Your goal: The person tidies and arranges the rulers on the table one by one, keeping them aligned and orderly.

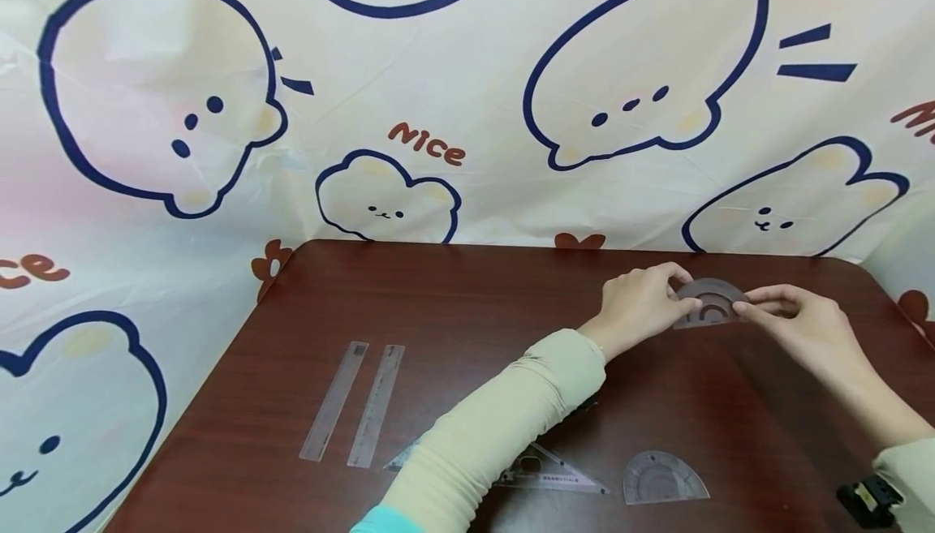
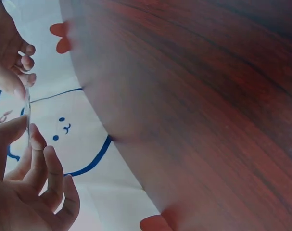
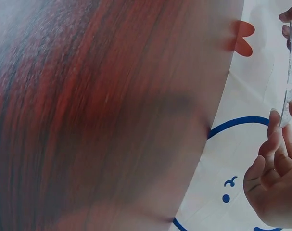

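A clear protractor (image 1: 712,299) is held up above the far right part of the table, its curved side upward. My left hand (image 1: 643,306) pinches its left end between thumb and fingers. At the other end, my right hand (image 1: 799,326) pinches it the same way. From the left wrist, the protractor (image 2: 28,108) appears edge-on as a thin strip between the left hand (image 2: 35,178) and the right hand (image 2: 11,62). The right wrist view also catches the protractor (image 3: 290,72) nearly edge-on, with the right hand (image 3: 275,168) gripping its lower end.
On the brown table (image 1: 292,314) lie two clear rulers (image 1: 334,403) side by side. A second protractor (image 1: 663,480) lies near the front. A clear set square (image 1: 555,472) and a bluish piece (image 1: 402,456) are partly hidden by the left sleeve. A printed cloth (image 1: 497,192) hangs behind.
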The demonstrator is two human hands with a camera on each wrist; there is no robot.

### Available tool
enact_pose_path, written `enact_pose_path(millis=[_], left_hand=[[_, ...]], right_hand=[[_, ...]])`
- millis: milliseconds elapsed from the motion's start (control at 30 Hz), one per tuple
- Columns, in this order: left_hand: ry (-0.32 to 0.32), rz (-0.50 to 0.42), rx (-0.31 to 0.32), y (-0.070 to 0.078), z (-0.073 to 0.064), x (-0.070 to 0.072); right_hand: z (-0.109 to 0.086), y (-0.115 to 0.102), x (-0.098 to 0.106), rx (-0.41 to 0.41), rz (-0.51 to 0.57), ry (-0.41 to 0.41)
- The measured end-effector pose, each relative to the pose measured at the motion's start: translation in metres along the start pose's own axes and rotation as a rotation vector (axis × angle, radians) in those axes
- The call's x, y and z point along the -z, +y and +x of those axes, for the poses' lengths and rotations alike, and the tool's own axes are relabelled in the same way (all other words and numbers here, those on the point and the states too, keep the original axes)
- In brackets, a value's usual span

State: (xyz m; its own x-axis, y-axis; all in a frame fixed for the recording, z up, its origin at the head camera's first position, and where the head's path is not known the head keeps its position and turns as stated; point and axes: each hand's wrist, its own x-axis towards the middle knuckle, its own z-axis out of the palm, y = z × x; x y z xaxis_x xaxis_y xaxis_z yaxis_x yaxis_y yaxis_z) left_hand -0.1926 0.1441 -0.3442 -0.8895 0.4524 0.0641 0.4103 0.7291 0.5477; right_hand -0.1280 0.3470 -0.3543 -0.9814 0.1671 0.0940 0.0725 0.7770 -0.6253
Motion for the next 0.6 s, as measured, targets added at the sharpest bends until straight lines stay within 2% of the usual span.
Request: enact_pose_path(millis=[333,600], left_hand=[[-0.064,-0.012,-0.014,0.0,-0.01,-0.002],[-0.066,0.055,-0.043,-0.003,-0.01,-0.006]], right_hand=[[-0.013,0.002,-0.002,0.017,-0.043,0.001],[-0.015,0.006,-0.005,0.026,-0.048,0.012]])
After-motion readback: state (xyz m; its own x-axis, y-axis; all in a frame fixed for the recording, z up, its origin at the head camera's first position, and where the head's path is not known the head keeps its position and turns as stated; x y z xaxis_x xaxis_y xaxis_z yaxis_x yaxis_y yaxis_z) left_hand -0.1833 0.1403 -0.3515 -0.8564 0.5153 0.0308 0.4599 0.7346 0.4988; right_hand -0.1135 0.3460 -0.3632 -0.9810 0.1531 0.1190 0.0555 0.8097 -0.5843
